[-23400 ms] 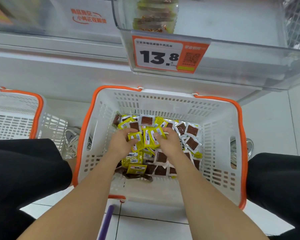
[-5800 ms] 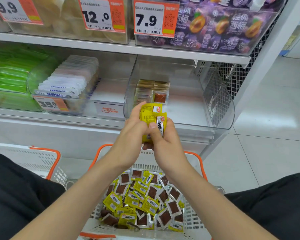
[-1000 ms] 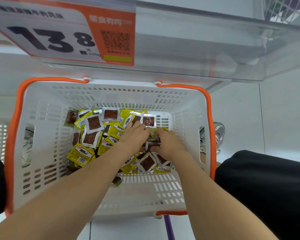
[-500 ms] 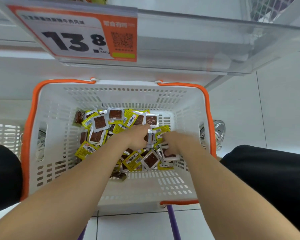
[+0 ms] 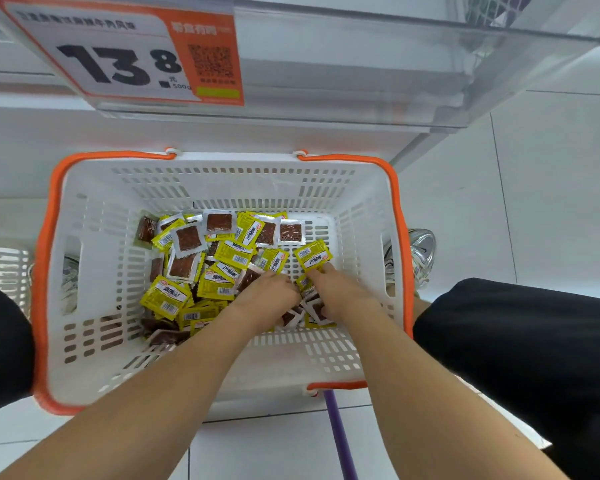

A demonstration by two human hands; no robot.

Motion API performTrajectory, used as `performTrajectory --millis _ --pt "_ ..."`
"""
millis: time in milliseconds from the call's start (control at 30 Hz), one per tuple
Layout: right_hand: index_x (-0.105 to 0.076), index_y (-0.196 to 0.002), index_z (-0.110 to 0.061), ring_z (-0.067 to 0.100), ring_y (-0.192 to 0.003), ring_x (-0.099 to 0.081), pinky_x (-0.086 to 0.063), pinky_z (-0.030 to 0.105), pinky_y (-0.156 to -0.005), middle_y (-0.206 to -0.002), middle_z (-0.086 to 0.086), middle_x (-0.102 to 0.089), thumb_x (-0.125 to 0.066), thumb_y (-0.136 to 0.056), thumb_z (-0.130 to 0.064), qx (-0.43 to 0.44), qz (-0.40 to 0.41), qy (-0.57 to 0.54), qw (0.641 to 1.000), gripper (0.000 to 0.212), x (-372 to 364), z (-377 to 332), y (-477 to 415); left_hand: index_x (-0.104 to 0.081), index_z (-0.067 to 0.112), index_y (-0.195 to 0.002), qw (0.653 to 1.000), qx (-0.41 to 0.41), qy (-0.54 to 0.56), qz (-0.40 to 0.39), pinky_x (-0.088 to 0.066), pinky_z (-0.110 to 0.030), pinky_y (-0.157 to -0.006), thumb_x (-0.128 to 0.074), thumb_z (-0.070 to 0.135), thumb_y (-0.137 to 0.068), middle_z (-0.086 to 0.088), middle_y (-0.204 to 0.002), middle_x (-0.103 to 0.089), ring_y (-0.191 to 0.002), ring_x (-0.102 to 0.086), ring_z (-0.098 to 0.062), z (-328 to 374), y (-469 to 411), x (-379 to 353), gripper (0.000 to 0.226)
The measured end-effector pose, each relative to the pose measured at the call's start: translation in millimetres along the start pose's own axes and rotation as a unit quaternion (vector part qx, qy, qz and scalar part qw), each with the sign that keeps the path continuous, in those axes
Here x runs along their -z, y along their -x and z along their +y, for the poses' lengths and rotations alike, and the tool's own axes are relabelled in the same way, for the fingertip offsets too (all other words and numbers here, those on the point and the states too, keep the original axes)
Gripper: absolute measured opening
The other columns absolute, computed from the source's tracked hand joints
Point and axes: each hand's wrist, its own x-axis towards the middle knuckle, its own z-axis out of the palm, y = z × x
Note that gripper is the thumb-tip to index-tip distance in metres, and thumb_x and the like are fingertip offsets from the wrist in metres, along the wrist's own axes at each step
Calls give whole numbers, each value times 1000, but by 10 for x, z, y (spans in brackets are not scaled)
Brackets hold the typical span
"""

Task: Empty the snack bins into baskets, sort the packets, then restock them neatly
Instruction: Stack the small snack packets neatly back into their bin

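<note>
At the far left I see a slice of a second basket (image 5: 0,271), white and slotted, just above my left leg (image 5: 0,341) in black cloth. Next comes the main basket (image 5: 94,209), white with an orange rim, standing on the tiled floor (image 5: 551,202) between my knees. Above it hangs an orange and white price label (image 5: 125,53) reading 13.8.

The packets (image 5: 201,265) lie in a loose heap on the basket's bottom, yellow ones mixed with clear ones showing brown contents, crowded toward the far and right side.

My left forearm runs in from the lower left. The left hand (image 5: 267,294) is knuckles up with its fingers curled down into the heap, and I cannot tell whether it grips anything. The right hand (image 5: 340,292) lies just beside it, wrist low, fingers stretched forward to the lower edge of a yellow packet (image 5: 313,255). I cannot tell whether that is a pinch or only a touch.

A purple handle (image 5: 340,438) slants below the basket's near rim. The clear bin (image 5: 361,74) juts out overhead. Further right are a shoe (image 5: 420,254) and my right leg (image 5: 516,358).
</note>
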Motion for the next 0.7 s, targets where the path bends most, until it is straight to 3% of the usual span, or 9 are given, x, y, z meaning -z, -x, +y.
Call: performTrajectory --millis 100,233,333,467,533,633,700 --pt "-42 -140 -16 36 -101 -64 -50 41 -71 -134 13 -45 -79 -78 3 1 6 -6 1000 74 11 -27 -9 -70 21 -118 999 -28 -18 21 -42 -40 -108 -78 14 -86 2 -125 -68 -123 -60 -24 9 41 -69 34" --pt "-58 -108 -17 26 -85 -56 -47 35 -69 -113 6 -54 -80 -83 -10 1 -4 7 1000 34 67 -35 39 -74 15 -116 997 -44 -13 66 -45 -42 -109 -75 7 -86 -3 -125 -71 -124 -61 -27 15 62 -152 30" --pt "-60 -115 -13 28 -90 -59 -46 35 -71 -121 9 -56 -72 -91 -8 -12 19 1 1000 28 117 -28 54 -71 15 -113 996 -21 4 90 -49 -39 -98 -86 10 -75 -4 -109 -70 -109 -61 -27 17 73 -163 40" --pt "-53 -126 -11 33 -110 -63 -46 37 -76 -124 13 -60 -70 -97 -18 -30 63 -56 996 34 244 -46 83 -51 16 -133 989 53 138 14 -46 -35 -76 -84 5 -77 -5 -118 -56 -106 -59 -27 38 96 -25 67" --pt "-50 -130 -10 33 -107 -63 -44 37 -75 -122 14 -61 -69 -99 -23 -35 84 -89 992 39 323 -68 124 -60 18 -126 975 79 205 -16 -50 -37 -77 -83 7 -79 -5 -115 -59 -102 -62 -28 31 113 52 54" --pt "-51 -131 -7 31 -100 -60 -45 35 -75 -124 17 -62 -67 -100 -28 -56 92 -173 979 41 465 -95 150 -73 15 -92 935 137 328 14 -52 -36 -71 -81 11 -78 -7 -92 -70 -85 -66 -28 -32 177 160 16" --pt "-55 -129 -4 32 -106 -61 -49 37 -80 -125 14 -61 -66 -100 -33 -64 96 -259 959 43 609 -113 171 -72 12 -94 890 184 412 68 -50 -34 -68 -85 17 -79 -7 -87 -70 -76 -63 -22 -146 275 284 21"
